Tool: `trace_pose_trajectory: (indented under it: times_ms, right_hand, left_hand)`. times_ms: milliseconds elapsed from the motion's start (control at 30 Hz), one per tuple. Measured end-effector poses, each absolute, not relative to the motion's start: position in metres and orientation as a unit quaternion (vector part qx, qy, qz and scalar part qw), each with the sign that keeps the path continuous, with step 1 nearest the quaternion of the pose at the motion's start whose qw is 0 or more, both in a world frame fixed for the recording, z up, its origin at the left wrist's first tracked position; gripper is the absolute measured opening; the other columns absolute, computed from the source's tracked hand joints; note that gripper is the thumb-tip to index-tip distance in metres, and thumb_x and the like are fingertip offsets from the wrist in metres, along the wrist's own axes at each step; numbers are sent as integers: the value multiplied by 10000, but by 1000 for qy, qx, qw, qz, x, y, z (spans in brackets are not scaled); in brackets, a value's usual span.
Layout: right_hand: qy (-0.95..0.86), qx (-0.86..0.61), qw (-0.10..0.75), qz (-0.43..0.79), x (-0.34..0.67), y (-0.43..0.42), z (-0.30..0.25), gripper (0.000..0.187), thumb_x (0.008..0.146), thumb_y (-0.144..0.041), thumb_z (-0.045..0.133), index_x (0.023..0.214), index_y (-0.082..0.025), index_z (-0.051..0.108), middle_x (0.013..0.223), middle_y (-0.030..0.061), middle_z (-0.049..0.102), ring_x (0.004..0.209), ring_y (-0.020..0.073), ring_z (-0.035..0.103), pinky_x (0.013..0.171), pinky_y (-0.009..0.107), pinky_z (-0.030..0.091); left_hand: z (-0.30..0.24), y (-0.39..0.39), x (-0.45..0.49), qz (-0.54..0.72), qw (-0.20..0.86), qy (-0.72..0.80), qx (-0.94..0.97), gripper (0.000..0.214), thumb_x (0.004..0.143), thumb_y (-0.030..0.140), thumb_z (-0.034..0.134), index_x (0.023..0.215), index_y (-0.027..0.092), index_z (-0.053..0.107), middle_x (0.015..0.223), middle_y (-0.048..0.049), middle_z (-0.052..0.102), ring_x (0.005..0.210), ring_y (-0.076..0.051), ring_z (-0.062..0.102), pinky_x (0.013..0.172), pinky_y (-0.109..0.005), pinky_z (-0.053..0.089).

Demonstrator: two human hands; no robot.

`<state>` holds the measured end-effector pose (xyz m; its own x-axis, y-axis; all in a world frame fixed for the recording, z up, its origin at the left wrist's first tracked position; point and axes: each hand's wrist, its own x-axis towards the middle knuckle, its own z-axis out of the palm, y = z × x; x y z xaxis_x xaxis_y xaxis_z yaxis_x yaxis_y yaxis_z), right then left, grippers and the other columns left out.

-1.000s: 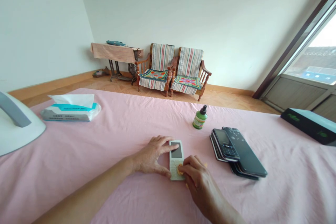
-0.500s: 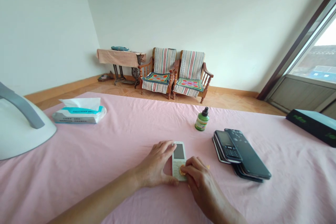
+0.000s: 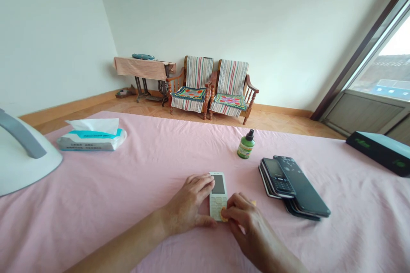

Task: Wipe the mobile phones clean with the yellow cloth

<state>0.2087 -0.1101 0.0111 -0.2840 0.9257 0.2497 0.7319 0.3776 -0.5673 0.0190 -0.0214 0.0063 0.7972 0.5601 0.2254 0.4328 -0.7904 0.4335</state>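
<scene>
A white keypad phone (image 3: 218, 192) lies face up on the pink cloth, its dark screen at the far end. My left hand (image 3: 188, 204) holds it from the left, fingertips on the edge beside the screen and thumb at the near corner. Between the pinched fingers of my right hand (image 3: 248, 222) is a small orange-yellow cloth (image 3: 223, 213), pressed on the lower right of the keypad. Part of that cloth is hidden by the fingers, and another bit of it shows behind the knuckles.
Several stacked phones (image 3: 301, 185) lie to the right. Behind them stands a green spray bottle (image 3: 246, 145). A tissue pack (image 3: 91, 135) and a white-grey appliance (image 3: 27, 158) are at left, a black box (image 3: 378, 151) at far right. Two chairs (image 3: 229, 89) stand beyond the pink-covered surface (image 3: 144, 166).
My right hand has slid the orange-yellow cloth slightly towards me over the keys. My left hand stays at the phone's side with a small shift. The view has shifted slightly.
</scene>
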Motion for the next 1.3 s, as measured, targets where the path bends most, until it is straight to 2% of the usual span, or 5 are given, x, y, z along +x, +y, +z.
trace_pose_trajectory:
  times_ms: [167,333,533,700,1300]
  right_hand:
    - [-796,-507,279,178,203,-107,12,250,858,-26,504,771,-203,658,842,24,574,817,150,510,676,238,395]
    - [-792,-530,248,177,213,-107,17,257,790,26,550,761,-206,657,827,11,565,809,148,504,732,262,388]
    - [-811,-488,255,197,208,-107,18,247,880,-42,491,826,-216,657,864,21,584,846,151,509,713,248,397]
    - [-809,-503,242,185,212,-106,18,209,832,-25,552,771,-210,628,852,9,574,821,153,507,737,276,387]
    - [-806,-499,248,201,203,-107,16,247,828,7,511,788,-204,634,859,21,562,828,156,506,715,271,393]
  left_hand:
    - [6,-20,19,177,182,267,930,834,672,648,687,1334,192,464,1346,-161,491,1280,-345,387,1043,-492,287]
    - [10,-19,21,167,191,274,927,828,666,626,703,1326,185,469,1352,-164,487,1282,-338,388,1039,-480,276]
    - [13,-16,22,162,196,275,927,788,664,604,714,1306,204,495,1334,-151,506,1264,-340,411,1021,-475,288]
    - [14,-17,22,167,209,273,924,805,643,621,721,1292,193,511,1318,-162,518,1239,-348,434,1002,-474,303]
    - [10,-16,21,174,203,264,927,792,660,591,731,1289,169,503,1320,-159,508,1245,-324,422,1008,-450,287]
